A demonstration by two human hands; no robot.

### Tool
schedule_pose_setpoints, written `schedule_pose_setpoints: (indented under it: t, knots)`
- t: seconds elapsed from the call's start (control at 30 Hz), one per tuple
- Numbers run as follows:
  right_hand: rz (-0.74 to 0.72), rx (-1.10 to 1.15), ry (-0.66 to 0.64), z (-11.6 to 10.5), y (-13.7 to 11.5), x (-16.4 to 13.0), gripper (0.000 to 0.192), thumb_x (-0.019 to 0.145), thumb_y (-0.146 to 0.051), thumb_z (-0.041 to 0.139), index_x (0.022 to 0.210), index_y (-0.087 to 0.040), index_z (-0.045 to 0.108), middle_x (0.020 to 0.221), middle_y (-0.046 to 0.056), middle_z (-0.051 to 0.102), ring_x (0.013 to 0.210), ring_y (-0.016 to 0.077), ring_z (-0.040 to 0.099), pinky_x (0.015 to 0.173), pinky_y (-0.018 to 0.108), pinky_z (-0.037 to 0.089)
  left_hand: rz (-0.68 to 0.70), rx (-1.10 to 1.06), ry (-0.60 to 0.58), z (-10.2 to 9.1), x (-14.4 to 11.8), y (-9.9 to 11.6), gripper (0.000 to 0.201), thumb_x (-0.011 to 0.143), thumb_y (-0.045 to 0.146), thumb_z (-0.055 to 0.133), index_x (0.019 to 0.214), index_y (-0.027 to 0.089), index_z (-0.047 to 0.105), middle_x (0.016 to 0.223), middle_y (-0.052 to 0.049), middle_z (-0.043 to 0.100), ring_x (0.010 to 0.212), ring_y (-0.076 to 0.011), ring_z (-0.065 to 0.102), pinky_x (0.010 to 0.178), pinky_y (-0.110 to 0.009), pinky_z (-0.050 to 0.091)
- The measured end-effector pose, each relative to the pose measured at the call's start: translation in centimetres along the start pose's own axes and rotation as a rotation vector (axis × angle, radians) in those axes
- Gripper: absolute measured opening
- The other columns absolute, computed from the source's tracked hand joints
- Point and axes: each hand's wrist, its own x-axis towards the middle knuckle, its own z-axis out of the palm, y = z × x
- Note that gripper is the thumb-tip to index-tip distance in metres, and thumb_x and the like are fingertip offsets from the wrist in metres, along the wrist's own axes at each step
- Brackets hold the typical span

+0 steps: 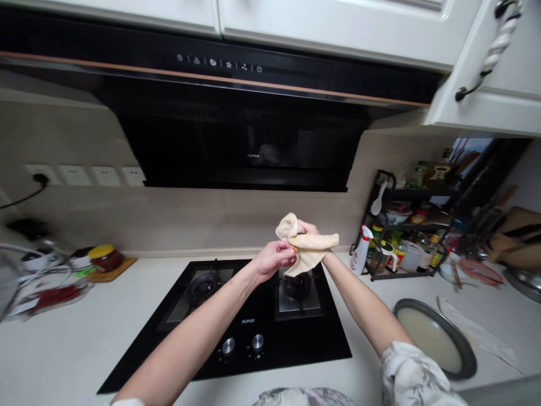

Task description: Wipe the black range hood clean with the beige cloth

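Note:
A beige cloth (pixel 313 255) is held up above the right-hand burner, bunched at its top left and hanging in folds below. My left hand (pixel 275 260) has its fingers closed in a pinch at the cloth's left edge, where a small orange spot shows by the fingertips. Behind the cloth is my right hand (pixel 309 228), gripping it from the far side. Folds of the cloth cover most of that hand and its wrist. Below both hands lies the black gas hob (pixel 253 299).
The range hood (pixel 253 135) overhangs the hob. At right stand a spray bottle (pixel 361 251), a black condiment rack (pixel 401 276) and a round pan of cloudy liquid (pixel 469 361). A yellow-lidded jar (pixel 105 259) sits on a small board (pixel 124 266) at left.

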Motion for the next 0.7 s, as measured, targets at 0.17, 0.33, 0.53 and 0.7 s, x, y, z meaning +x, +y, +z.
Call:
schedule_pose_setpoints:
  t: [0.17,0.33,0.53,0.7]
  knots:
    - [0.111,0.013,0.284,-0.1,4.3,-3.9,0.041,0.076,-0.06,0.074,0.085,-0.021,0.063,0.078,0.001,0.059,0.075,0.0159,0.052,0.066,0.026,0.045,-0.223,-0.128,0.142,1.7,2.4,-4.3,0.072,0.05,0.05,0.11,0.099,0.02,0.068,0.092,-0.002,0.073,0.08,-0.0194,0.072,0.073,-0.031,0.057]
    - [0.135,-0.219,0.3,-4.0,7.0,-6.8,0.035,0.071,-0.052,0.076,0.078,-0.02,0.065,0.082,0.002,0.062,0.082,0.0177,0.056,0.075,0.027,0.047,-0.414,-0.161,-0.062,3.9,3.9,-6.2,0.046,0.063,0.025,0.106,0.091,0.012,0.072,0.093,-0.014,0.079,0.081,-0.0233,0.077,0.075,-0.029,0.062]
    - [0.379,-0.305,0.514,-8.7,12.1,-13.0,0.047,0.068,-0.042,0.069,0.107,-0.016,0.077,0.085,0.005,0.07,0.081,0.0208,0.066,0.085,0.034,0.055,-0.191,-0.04,0.185,5.9,7.4,0.1,0.016,0.078,0.007,0.084,0.088,0.012,0.073,0.08,-0.009,0.076,0.067,-0.0175,0.071,0.061,-0.024,0.057]
    - [0.456,-0.295,0.562,-8.9,14.6,-16.8,0.051,0.07,-0.04,0.066,0.113,-0.014,0.077,0.08,0.005,0.069,0.07,0.019,0.065,0.078,0.035,0.058,0.24,-0.18,-0.007,10.5,11.4,10.3,0.03,0.064,0.004,0.083,0.086,0.018,0.068,0.081,-0.002,0.072,0.071,-0.0167,0.068,0.061,-0.024,0.057]
